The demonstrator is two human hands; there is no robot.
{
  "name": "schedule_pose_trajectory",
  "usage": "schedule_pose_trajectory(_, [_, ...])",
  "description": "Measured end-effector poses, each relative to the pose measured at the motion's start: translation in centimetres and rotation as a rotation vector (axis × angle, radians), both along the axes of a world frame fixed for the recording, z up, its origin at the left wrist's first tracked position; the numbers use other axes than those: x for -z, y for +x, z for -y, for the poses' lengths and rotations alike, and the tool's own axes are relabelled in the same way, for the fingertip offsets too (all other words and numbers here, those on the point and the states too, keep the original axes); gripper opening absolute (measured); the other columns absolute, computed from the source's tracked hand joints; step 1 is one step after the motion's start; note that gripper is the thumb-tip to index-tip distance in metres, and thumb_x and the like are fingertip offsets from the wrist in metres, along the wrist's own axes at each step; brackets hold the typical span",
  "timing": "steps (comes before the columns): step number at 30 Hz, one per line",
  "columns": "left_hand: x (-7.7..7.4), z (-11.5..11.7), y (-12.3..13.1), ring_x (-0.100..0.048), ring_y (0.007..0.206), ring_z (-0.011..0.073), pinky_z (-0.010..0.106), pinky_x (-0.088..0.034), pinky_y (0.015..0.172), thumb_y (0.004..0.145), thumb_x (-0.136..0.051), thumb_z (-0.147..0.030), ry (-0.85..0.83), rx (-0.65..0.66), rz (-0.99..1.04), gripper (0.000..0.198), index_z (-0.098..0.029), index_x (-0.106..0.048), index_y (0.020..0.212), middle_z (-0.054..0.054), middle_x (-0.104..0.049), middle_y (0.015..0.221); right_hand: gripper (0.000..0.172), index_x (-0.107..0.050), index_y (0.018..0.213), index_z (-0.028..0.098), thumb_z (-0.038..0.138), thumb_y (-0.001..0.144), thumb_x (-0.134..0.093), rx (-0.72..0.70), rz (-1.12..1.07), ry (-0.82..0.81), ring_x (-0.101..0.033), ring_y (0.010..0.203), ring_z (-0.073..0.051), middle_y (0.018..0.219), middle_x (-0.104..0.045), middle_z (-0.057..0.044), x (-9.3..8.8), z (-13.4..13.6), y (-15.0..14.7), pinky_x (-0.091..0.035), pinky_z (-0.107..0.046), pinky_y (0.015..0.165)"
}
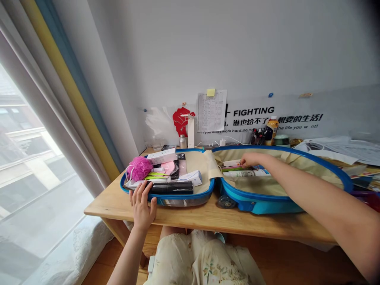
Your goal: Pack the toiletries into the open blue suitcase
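Table (208,218): pale wood, against a wall, with a window at 9 o'clock. An open blue hard-shell suitcase (261,206) lies flat on it, at 12 o'clock from the person. Its two halves sit side by side, long axis running 9 to 3 o'clock, with a beige fabric flap (214,164) folded over the middle.

Left half, at 11 o'clock: pink bath pouf (139,168), white boxes, and a black case (170,187) along the near rim. Right half, at 1 o'clock: a row of tubes, with a white tube (243,173) lying along the 9-to-3 line.

Left hand (142,208): at the near rim of the left half, fingers (138,192) spread. Right hand (251,159): over the row of tubes, fingers (242,161) pressed together and touching the top item; cannot tell whether they pinch it.

Judged step in hand: right hand working among the right half's contents, left hand steadying the left half. Any lift from the row calls for clearing the neighbouring tubes.
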State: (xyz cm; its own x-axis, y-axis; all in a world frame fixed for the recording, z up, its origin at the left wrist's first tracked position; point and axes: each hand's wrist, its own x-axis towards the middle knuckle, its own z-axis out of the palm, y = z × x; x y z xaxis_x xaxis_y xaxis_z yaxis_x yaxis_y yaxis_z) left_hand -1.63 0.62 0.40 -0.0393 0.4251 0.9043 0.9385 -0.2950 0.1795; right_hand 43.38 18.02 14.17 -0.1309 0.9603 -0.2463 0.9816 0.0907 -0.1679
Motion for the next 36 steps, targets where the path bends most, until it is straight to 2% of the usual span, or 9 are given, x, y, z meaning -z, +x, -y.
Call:
schedule_pose_trajectory(5, [0.1, 0.0, -0.1, -0.044, 0.134, 0.0279, 0.047, -0.013, 0.12, 0.099, -0.037, -0.043, -0.01, 0.001, 0.007, 0.048, -0.02, -0.054, 0.137, 0.015, -0.057, 0.138, 0.014, -0.07, 0.062, 0.016, 0.024, 0.071, -0.077, 0.095, -0.261, -0.009, -0.063, 0.067, -0.017, 0.075, -0.07, -0.01, -1.8, 0.3, 0.9, -0.046, -0.029, 0.068])
schedule_pose_trajectory(10, [0.3, -0.1, -0.2, -0.043, 0.135, 0.0284, 0.047, -0.013, 0.12, 0.098, -0.036, -0.045, -0.037, -0.002, 0.022, 0.05, -0.02, -0.053, 0.138, 0.015, -0.056, 0.139, 0.02, -0.068, 0.088, 0.012, 0.022, 0.094, -0.051, 0.218, -0.642, 0.083, -0.052, 0.053, -0.005, 0.075, -0.066, -0.011, -4.6, 1.6, 0.9, -0.044, -0.023, 0.062])
schedule_pose_trajectory(13, [0.3, -0.1, -0.2, -0.043, 0.135, 0.0284, 0.047, -0.013, 0.12, 0.098, -0.036, -0.045, -0.041, 0.001, 0.034, 0.051, -0.02, -0.053, 0.139, 0.014, -0.056, 0.14, 0.024, -0.064, 0.097, 0.013, 0.02, 0.099, -0.041, 0.233, -0.869, 0.145, -0.05, 0.053, -0.004, 0.074, -0.065, -0.008, -5.9, 2.4, -1.8, -0.047, -0.018, 0.062])
schedule_pose_trajectory(16, [0.2, -0.2, -0.2, -0.043, 0.136, 0.0281, 0.047, -0.013, 0.12, 0.098, -0.037, -0.044, -0.037, -0.004, 0.021, 0.05, -0.02, -0.053, 0.139, 0.014, -0.056, 0.139, 0.017, -0.062, 0.097, 0.015, 0.02, 0.098, -0.046, 0.203, -1.024, 0.115, -0.053, 0.055, -0.005, 0.076, -0.066, -0.005, -6.5, 2.8, -6.8, -0.052, -0.017, 0.062])
schedule_pose_trajectory(22, [0.2, -0.1, -0.1, -0.044, 0.135, 0.0273, 0.046, -0.015, 0.12, 0.098, -0.035, -0.044, -0.045, -0.02, 0.023, 0.05, -0.019, -0.054, 0.137, 0.014, -0.057, 0.138, 0.01, -0.064, 0.083, 0.013, 0.019, 0.09, -0.062, 0.079, -1.082, -0.141, -0.058, 0.053, -0.007, 0.066, -0.066, -0.002, -5.1, 3.5, -18.8, -0.056, -0.02, 0.057])
schedule_pose_trajectory(26, [0.2, -0.1, -0.1, -0.045, 0.134, 0.0269, 0.045, -0.015, 0.12, 0.098, -0.035, -0.044, -0.05, -0.033, 0.024, 0.049, -0.019, -0.056, 0.135, 0.014, -0.058, 0.137, 0.014, -0.064, 0.078, 0.012, 0.022, 0.086, -0.068, 0.012, -1.04, -0.263, -0.06, 0.052, -0.007, 0.064, -0.068, -0.003, -3.4, 4.0, -24.7, -0.056, -0.021, 0.057])
schedule_pose_trajectory(31, [0.3, -0.1, 0.0, -0.044, 0.135, 0.0272, 0.046, -0.014, 0.12, 0.098, -0.037, -0.043, -0.051, -0.011, 0.031, 0.049, -0.02, -0.056, 0.136, 0.013, -0.057, 0.139, 0.023, -0.066, 0.079, 0.012, 0.034, 0.085, -0.071, 0.003, -0.982, -0.289, -0.061, 0.053, -0.009, 0.059, -0.066, -0.002, -1.7, 4.0, -28.1, -0.055, -0.022, 0.059])
schedule_pose_trajectory(36, [0.2, 0.0, 0.1, -0.045, 0.134, 0.0265, 0.046, -0.014, 0.12, 0.098, -0.036, -0.044, -0.049, -0.028, 0.029, 0.049, -0.019, -0.058, 0.134, 0.013, -0.058, 0.138, 0.028, -0.065, 0.094, 0.011, 0.039, 0.092, -0.061, 0.02, -0.921, -0.276, -0.061, 0.062, -0.008, 0.075, -0.066, -0.001, -1.5, 3.3, -27.5, -0.054, -0.022, 0.06])
